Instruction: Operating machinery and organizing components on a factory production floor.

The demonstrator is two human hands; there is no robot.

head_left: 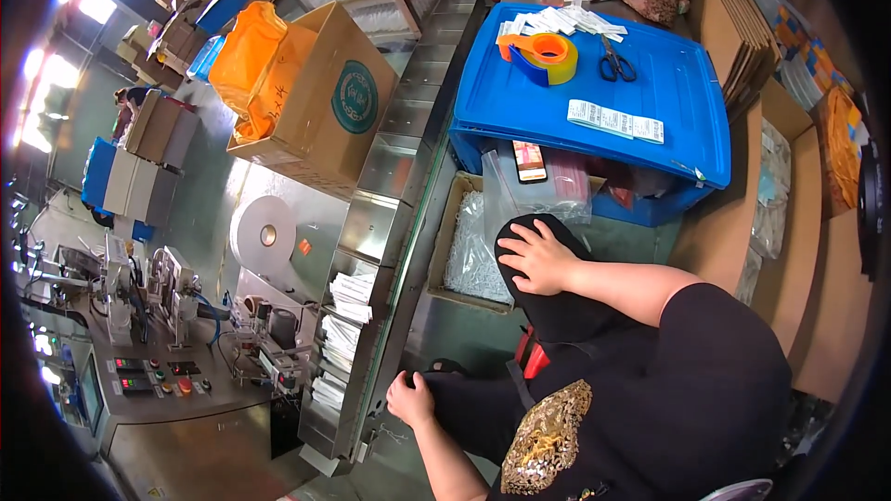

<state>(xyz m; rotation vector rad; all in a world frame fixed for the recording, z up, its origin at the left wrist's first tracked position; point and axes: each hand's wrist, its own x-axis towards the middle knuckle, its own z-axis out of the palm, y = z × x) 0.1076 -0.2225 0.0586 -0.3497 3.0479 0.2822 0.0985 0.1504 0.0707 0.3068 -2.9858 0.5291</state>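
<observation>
My right hand lies with fingers spread on my bent knee in black cloth, holding nothing. My left hand rests at my other knee beside the metal channel conveyor; its fingers are loosely curved, the thumb stands apart, and nothing shows in it. Bundles of white paper strips fill several compartments of the conveyor near the left hand. Just beyond the right hand are a clear plastic bag, a phone with its screen lit, and a carton of small clear pieces.
A blue lidded bin carries tape rolls, scissors, printed labels and white packets. Cardboard boxes line the right. Left stand a carton with an orange bag, a white reel and a machine.
</observation>
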